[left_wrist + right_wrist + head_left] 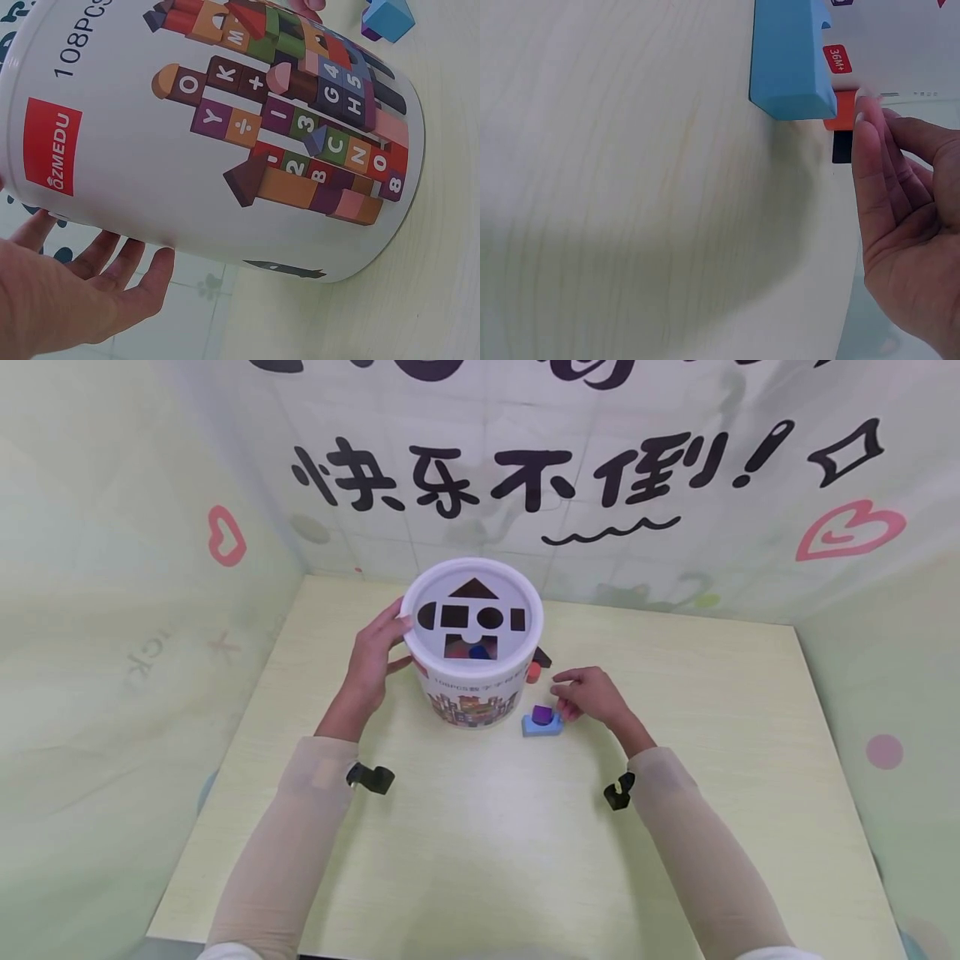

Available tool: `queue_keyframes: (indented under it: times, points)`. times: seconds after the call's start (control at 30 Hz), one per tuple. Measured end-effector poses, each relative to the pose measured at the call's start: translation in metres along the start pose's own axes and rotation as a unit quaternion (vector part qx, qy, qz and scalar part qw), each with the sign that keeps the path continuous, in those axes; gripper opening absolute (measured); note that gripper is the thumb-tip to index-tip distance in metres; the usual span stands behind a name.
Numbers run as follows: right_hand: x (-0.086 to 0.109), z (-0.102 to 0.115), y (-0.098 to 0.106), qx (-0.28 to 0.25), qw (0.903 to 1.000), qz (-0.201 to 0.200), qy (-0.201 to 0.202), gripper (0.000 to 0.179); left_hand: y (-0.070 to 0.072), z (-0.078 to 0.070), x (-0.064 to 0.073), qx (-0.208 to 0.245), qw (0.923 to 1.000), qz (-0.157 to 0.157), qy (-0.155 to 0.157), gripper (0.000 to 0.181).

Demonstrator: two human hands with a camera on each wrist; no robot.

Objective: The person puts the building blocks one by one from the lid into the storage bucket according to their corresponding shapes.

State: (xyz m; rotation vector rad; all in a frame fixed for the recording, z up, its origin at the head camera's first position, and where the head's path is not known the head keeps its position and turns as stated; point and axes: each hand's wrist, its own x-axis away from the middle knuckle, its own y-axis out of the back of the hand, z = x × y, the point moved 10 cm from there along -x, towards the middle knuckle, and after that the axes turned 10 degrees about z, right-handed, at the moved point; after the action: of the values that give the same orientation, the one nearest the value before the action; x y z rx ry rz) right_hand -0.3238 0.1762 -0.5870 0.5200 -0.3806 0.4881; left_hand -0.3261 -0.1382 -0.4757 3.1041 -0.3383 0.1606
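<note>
A white bucket (pixel 480 693) with a shape-cut lid (pixel 517 647) and printed block pictures stands near the back of the table. My left hand (pixel 371 660) rests against its left side near the rim; the left wrist view shows the bent fingertips (pixel 161 262) touching the wall. To the bucket's right, my right hand (pixel 592 693) hovers with fingers extended together and nothing visible between them. Just left of that hand lies a light blue notched block (pixel 542 727), with a purple block (pixel 542 715) at its notch. A red block (pixel 533 672) sits closer to the bucket.
Behind the red piece is a dark block (pixel 542 657), partly hidden by the bucket. Through the lid's openings some coloured blocks (pixel 478 652) show inside. A printed curtain (pixel 480 527) hangs at the back of the pale wooden table (pixel 465 827).
</note>
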Motion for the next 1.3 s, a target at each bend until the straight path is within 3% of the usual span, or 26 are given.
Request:
queue_keyframes:
  times: [0.37, 0.83, 1.3]
  points:
    - [0.000, -0.008, -0.005, -0.007, 1.0000, 0.005, -0.005, 0.033, 0.000, 0.002, 0.000, 0.007, 0.9999, -0.002, 0.007, 0.049]
    - [0.010, -0.019, -0.014, 0.049, 0.9984, 0.030, 0.002, 0.038, 0.000, 0.000, 0.001, 0.001, 1.0000, -0.002, 0.004, 0.049]
    - [0.024, -0.028, -0.028, 0.001, 0.9956, 0.089, 0.031, 0.039, 0.000, 0.001, 0.000, 0.006, 1.0000, -0.002, 0.004, 0.049]
